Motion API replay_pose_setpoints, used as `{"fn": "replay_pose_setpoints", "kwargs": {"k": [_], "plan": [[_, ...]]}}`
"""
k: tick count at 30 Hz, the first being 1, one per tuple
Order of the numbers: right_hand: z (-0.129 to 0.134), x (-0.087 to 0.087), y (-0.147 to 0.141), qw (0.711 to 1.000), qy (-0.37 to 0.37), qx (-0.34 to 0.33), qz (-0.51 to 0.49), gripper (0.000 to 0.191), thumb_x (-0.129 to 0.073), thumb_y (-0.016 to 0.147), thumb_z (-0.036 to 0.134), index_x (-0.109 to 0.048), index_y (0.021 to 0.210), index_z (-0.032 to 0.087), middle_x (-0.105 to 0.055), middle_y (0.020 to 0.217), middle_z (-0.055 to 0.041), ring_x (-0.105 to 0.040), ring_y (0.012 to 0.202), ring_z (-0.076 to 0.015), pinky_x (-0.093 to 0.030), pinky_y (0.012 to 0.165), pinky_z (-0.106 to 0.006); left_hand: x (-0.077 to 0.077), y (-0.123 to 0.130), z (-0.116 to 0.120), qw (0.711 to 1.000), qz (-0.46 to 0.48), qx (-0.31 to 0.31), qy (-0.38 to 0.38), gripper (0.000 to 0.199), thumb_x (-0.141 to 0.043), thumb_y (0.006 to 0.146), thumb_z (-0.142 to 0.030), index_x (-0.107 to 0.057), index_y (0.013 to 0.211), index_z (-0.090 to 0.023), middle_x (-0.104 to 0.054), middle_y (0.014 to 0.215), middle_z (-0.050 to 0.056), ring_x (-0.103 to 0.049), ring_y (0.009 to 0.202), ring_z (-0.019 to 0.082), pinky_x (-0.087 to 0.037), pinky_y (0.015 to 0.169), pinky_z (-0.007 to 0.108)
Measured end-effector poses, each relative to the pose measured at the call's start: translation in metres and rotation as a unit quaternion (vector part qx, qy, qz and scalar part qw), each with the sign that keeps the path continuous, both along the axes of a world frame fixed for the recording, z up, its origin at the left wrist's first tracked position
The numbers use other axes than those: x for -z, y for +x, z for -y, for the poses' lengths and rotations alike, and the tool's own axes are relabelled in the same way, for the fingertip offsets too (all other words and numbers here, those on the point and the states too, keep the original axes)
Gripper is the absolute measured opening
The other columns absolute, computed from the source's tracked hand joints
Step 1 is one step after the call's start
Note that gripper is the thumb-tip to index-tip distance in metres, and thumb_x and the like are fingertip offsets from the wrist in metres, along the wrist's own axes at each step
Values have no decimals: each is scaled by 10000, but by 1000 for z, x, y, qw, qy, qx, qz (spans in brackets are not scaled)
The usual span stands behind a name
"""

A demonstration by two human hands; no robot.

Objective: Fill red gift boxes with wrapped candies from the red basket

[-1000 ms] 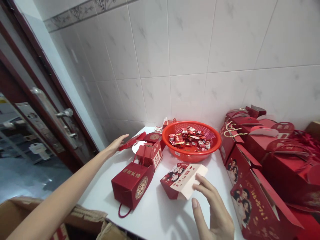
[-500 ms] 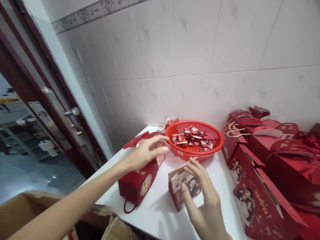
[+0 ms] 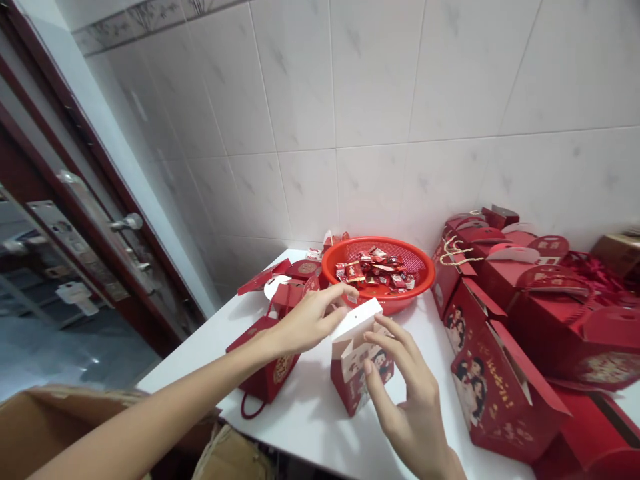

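A small red gift box point(image 3: 356, 373) with a printed couple on its side stands upright on the white table point(image 3: 320, 433). Its top lid flap is raised, showing the white inner face. My right hand point(image 3: 413, 393) holds the box at its right side, thumb by the front panel and fingertips at the upper edge. My left hand point(image 3: 315, 320) reaches in from the left with curved fingers apart, close to the flap; whether it touches it I cannot tell. Beneath my left forearm lies another red box point(image 3: 267, 377) with a gold round emblem and a cord loop.
Behind, a red plastic basket point(image 3: 379, 248) holds several wrapped sweets point(image 3: 375, 270). Red gift boxes point(image 3: 505, 393) crowd the right side. More red boxes point(image 3: 295, 287) lie at the back left. A cardboard carton point(image 3: 75, 427) stands below the table's left edge; the tiled wall point(image 3: 370, 187) closes the back.
The box's lid flap now stands up, showing white. My left hand has moved right and down toward it. The right hand stays by the box, and the view has shifted slightly.
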State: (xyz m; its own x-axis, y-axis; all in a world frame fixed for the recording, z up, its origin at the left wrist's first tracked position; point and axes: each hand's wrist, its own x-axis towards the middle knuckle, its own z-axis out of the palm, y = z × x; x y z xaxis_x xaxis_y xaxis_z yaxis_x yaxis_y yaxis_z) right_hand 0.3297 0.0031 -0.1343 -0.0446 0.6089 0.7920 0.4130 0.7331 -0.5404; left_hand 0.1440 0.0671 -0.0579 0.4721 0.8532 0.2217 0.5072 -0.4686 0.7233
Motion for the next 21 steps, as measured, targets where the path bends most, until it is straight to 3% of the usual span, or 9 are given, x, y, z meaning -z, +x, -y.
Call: {"fn": "replay_pose_setpoints", "kwargs": {"k": [6,10,13,18,19,21], "plan": [[0,3,0,1000,20,-17,16,276,-539,914,105,-647,1158,174,-594,1342,-141,-548,1310,-245,-505,1060,-372,5,4,-4,998,-12,47,-46,262,-453,914,-148,-685,1032,-182,-718,1067,48,-646,1002,198,-475,891,310],[-6,2,12,1000,19,19,5,270,-550,925,124,-643,1174,171,-571,1373,-143,-564,1293,-239,-521,1038,-359,-4,7,-10,997,-22,47,-51,257,-463,926,-172,-709,1001,-172,-721,1039,60,-640,937,194,-477,850,310],[-12,2,26,999,12,52,4,253,-564,938,163,-648,1176,182,-585,1358,-134,-571,1281,-243,-527,1025,-370,-12,7,-20,992,-24,93,-86,242,-513,932,-230,-720,1043,-176,-713,1031,65,-625,862,183,-481,781,301],[-20,11,44,995,23,98,-15,264,-580,948,204,-625,1208,211,-595,1338,-111,-583,1258,-235,-514,1025,-384,-29,13,-61,981,25,134,-141,407,-540,952,-414,-614,1296,-209,-696,1055,80,-648,917,194,-509,831,330],[-22,14,46,994,23,107,-21,265,-585,948,214,-623,1210,215,-597,1333,-109,-587,1250,-235,-513,1023,-387,-32,16,-73,985,9,124,-124,419,-517,960,-422,-607,1304,-202,-695,1083,90,-652,944,202,-509,855,337],[-24,19,48,992,23,122,-34,252,-588,949,232,-624,1198,217,-602,1323,-111,-596,1236,-241,-515,1013,-393,-34,25,-100,988,-109,85,-72,407,-502,956,-400,-627,1286,-198,-688,1167,100,-640,1046,226,-481,928,340]]}}
